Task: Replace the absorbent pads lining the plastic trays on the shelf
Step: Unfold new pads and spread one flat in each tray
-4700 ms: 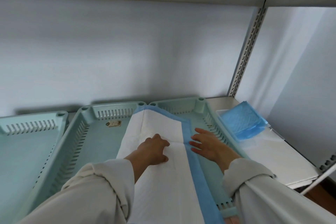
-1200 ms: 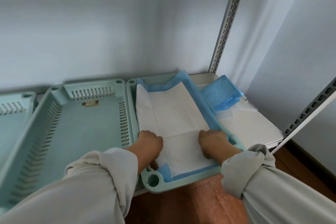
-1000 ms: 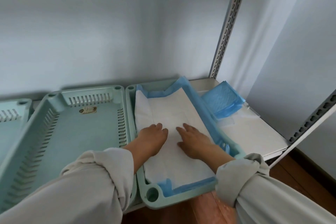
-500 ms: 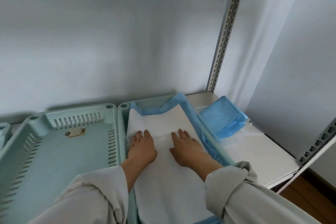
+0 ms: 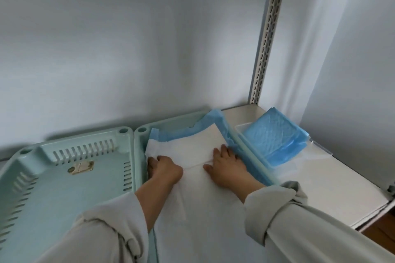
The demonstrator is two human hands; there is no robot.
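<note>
A white absorbent pad (image 5: 192, 147) with a blue border lies inside the right pale-green plastic tray (image 5: 175, 120). Its blue edge rides up the tray's far and right walls. My left hand (image 5: 163, 170) presses flat on the pad at the tray's left wall, fingers pointing down into the corner. My right hand (image 5: 226, 164) lies flat with fingers spread on the pad beside the right wall. Neither hand holds anything. A second pale-green tray (image 5: 64, 179), unlined and with a small label on its floor, stands to the left.
A folded stack of blue pads (image 5: 275, 143) rests on a clear sheet on the white shelf (image 5: 333, 186) to the right of the trays. A slotted metal upright (image 5: 267, 38) rises at the back right. The wall stands close behind the trays.
Both hands slid from the pad's near end toward its far half and spread apart, left to the left wall, right to the right wall. The view moved in closer.
</note>
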